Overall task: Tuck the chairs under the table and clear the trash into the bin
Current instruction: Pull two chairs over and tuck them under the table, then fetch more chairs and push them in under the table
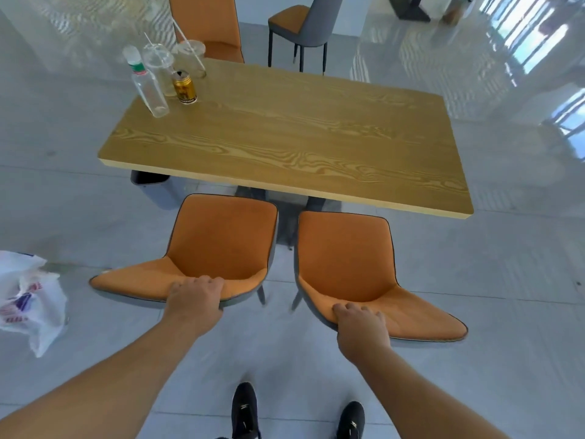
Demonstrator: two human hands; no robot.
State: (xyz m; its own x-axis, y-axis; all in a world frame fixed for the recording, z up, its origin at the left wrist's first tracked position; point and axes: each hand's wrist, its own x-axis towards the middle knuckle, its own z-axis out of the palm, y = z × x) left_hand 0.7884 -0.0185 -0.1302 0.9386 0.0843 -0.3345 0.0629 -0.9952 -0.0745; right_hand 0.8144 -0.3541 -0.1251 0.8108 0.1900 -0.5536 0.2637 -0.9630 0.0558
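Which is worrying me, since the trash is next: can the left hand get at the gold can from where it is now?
Probably not. The left hand grips the left chair backrest, and the gold can stands near the table's far left corner, with the chair and tabletop between. Stepping around the left side looks needed.

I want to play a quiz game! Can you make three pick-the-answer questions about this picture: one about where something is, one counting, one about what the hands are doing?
1. Where is the gold can?
A. table's far left corner
B. on a chair
C. on the floor

2. How many clear cups with straws?
A. one
B. two
C. four

3. What are the hands doing?
A. hanging free
B. holding cups
C. gripping chair backs

Answers:
1 A: it stands on the table beside the bottle.
2 B: two cups.
3 C: left hand and right hand each clasp a chair.
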